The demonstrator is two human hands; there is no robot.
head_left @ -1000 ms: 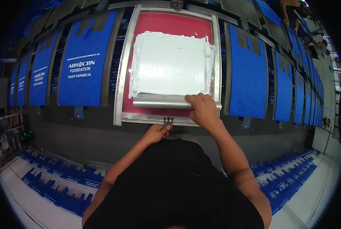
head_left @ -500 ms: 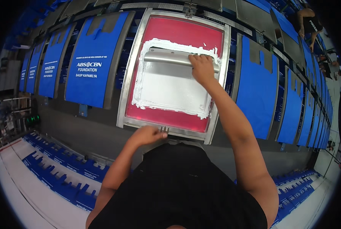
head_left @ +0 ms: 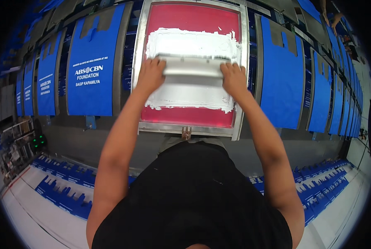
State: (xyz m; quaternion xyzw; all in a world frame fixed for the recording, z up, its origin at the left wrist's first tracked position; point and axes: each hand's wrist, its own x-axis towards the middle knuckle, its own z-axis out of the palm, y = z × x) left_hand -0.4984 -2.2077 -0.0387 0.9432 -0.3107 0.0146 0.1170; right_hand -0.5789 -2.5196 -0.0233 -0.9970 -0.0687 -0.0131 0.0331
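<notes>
A screen printing frame (head_left: 242, 45) with a metal border and a pink-red mesh (head_left: 189, 16) lies in front of me. White ink (head_left: 185, 39) covers a rough rectangle in its middle. Across the ink stands a wide metal squeegee (head_left: 193, 66), slightly blurred. My left hand (head_left: 153, 74) is closed round its left end and my right hand (head_left: 234, 78) round its right end. The squeegee's lower edge, against the mesh, is hidden. At the frame's near edge sits a small metal hinge or clamp (head_left: 186, 133).
Blue bags lie on flat metal boards in a row: one bag (head_left: 96, 62) with white print at left, a plain one (head_left: 279, 74) at right. Below the table, more blue bags (head_left: 65, 195) lie on the floor. Another person's arm (head_left: 335, 20) shows at far right.
My left hand has come up from the frame's near edge and taken the squeegee's left end. My right hand has shifted to the right end. The squeegee now lies level across the ink.
</notes>
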